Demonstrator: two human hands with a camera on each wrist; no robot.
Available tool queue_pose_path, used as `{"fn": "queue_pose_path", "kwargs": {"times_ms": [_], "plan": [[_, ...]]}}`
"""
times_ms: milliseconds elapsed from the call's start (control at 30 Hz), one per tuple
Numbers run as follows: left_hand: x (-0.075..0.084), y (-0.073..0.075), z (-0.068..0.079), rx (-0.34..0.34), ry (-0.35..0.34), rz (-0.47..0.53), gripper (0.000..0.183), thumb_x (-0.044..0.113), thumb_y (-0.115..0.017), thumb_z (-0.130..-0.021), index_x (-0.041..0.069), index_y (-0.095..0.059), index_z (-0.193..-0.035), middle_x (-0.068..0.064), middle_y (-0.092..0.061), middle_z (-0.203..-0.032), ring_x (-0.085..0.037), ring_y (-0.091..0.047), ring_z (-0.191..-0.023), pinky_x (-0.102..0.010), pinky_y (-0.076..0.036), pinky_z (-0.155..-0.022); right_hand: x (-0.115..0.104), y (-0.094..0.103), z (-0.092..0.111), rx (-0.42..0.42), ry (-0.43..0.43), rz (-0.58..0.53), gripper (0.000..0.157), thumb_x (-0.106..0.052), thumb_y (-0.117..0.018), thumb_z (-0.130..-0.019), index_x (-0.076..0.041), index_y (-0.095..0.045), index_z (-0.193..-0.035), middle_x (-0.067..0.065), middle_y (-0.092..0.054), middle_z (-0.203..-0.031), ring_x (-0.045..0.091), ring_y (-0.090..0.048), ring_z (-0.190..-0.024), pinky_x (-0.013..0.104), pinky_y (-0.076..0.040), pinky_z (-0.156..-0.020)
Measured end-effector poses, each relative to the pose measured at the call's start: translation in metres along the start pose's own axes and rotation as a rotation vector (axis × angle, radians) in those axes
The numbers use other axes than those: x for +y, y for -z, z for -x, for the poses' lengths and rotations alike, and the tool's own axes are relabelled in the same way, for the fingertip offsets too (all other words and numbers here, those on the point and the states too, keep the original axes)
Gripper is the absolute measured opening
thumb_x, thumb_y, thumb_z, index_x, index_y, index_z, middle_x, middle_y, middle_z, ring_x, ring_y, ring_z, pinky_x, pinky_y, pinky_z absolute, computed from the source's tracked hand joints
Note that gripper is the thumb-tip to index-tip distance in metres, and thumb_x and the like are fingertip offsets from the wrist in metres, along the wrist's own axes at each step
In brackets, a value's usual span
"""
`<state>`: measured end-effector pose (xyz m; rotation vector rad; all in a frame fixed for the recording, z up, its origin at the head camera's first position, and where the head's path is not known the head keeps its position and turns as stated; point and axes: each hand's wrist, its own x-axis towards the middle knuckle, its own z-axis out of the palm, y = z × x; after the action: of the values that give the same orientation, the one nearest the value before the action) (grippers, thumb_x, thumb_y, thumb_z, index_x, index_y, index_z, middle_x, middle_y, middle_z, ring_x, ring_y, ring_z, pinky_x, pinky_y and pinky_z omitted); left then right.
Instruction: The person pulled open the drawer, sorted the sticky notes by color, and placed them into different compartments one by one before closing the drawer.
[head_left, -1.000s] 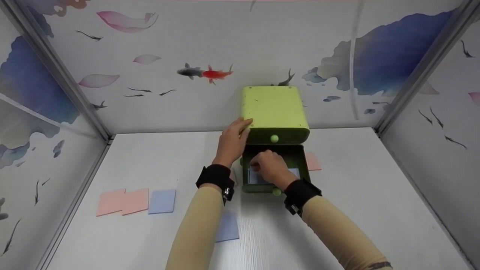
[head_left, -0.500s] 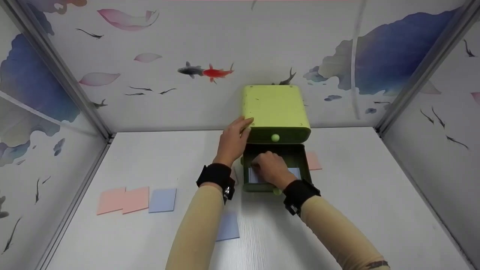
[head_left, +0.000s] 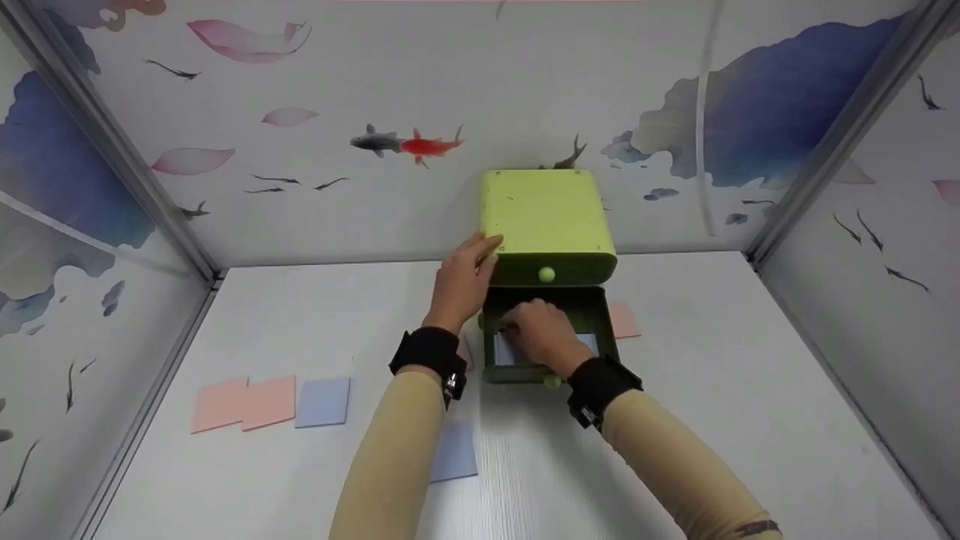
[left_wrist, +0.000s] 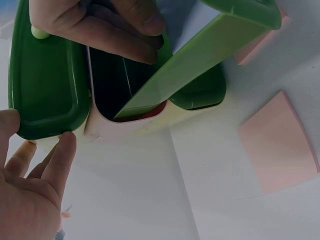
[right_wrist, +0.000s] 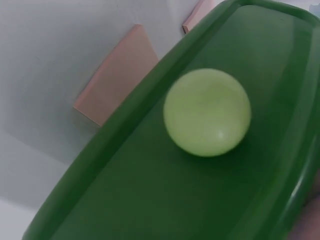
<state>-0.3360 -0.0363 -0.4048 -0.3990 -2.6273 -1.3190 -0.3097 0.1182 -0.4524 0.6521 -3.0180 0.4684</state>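
Hardly anything is moving since a second ago: the left hand [head_left: 461, 285] is still resting, fingers apart, on the left front corner of the green cabinet [head_left: 547, 214]. The right hand [head_left: 544, 330] is dipping into the cabinet's pulled-out drawer [head_left: 510, 376], where blue cards [head_left: 506, 352] are lying; whether it's pinching one, I can't tell.

The left arm [head_left: 391, 454] and right arm [head_left: 679, 454] slant inward toward the far edge of the table [head_left: 750, 420]. The left hand [head_left: 460, 283], nearer that edge, extends slightly spread fingers; the right hand [head_left: 546, 334], knuckles up, curls its fingers downward.
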Motion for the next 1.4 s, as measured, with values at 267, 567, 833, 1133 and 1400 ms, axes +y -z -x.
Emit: {"fn": "queue_pose_path", "kwargs": {"times_ms": [267, 567, 833, 1133, 1400], "plan": [[-0.001, 0.0, 0.002, 0.009, -0.021, -0.004, 0.036, 0.022, -0.048, -0.103, 0.021, -0.056, -0.139, -0.008, -0.041, -0.154, -0.023, -0.049, -0.135, -0.038, -0.047, -0.105, -0.004, 0.009, 0.005, 0.01, 0.018, -0.011, 0.027, -0.008, -0.06, -0.095, -0.011, -0.063, -0.068, -0.001, -0.051, -0.061, 0.014, -0.054, -0.062, 0.031, -0.038, -0.059], [0.0, 0.0, 0.001, -0.009, 0.002, -0.009, 0.037, 0.024, -0.047, -0.104, 0.023, -0.053, -0.141, -0.005, -0.039, -0.155, -0.021, -0.045, -0.139, -0.036, -0.045, -0.108, -0.009, 0.02, 0.026, 0.076, 0.067, -0.055, 0.009, -0.013, -0.067, -0.092, -0.013, -0.076, -0.09, 0.002, -0.07, -0.078, 0.016, -0.064, -0.069, 0.033, -0.051, -0.063], [-0.001, 0.001, 0.0, -0.008, 0.007, -0.006, 0.037, 0.023, -0.047, -0.104, 0.023, -0.054, -0.14, -0.005, -0.039, -0.156, -0.021, -0.046, -0.138, -0.036, -0.045, -0.107, -0.018, 0.021, 0.042, 0.095, 0.135, -0.078, 0.019, -0.013, -0.07, -0.09, -0.016, -0.076, -0.107, 0.003, -0.076, -0.101, 0.021, -0.071, -0.091, 0.041, -0.059, -0.077], [0.001, 0.002, 0.001, -0.007, 0.009, -0.022, 0.037, 0.023, -0.047, -0.104, 0.021, -0.054, -0.141, -0.007, -0.04, -0.155, -0.022, -0.049, -0.135, -0.037, -0.045, -0.108, -0.033, 0.013, 0.059, 0.155, 0.348, -0.064, 0.021, -0.002, -0.066, -0.089, -0.015, -0.076, -0.102, -0.002, -0.075, -0.093, 0.013, -0.07, -0.087, 0.031, -0.058, -0.073], [0.003, 0.001, 0.001, -0.012, 0.012, -0.013, 0.037, 0.022, -0.047, -0.104, 0.021, -0.054, -0.141, -0.007, -0.04, -0.155, -0.022, -0.048, -0.136, -0.036, -0.044, -0.109, -0.048, -0.009, 0.077, 0.21, 0.535, -0.04, 0.022, -0.002, -0.067, -0.089, -0.014, -0.077, -0.105, -0.002, -0.076, -0.101, 0.011, -0.07, -0.095, 0.028, -0.057, -0.084]]}}
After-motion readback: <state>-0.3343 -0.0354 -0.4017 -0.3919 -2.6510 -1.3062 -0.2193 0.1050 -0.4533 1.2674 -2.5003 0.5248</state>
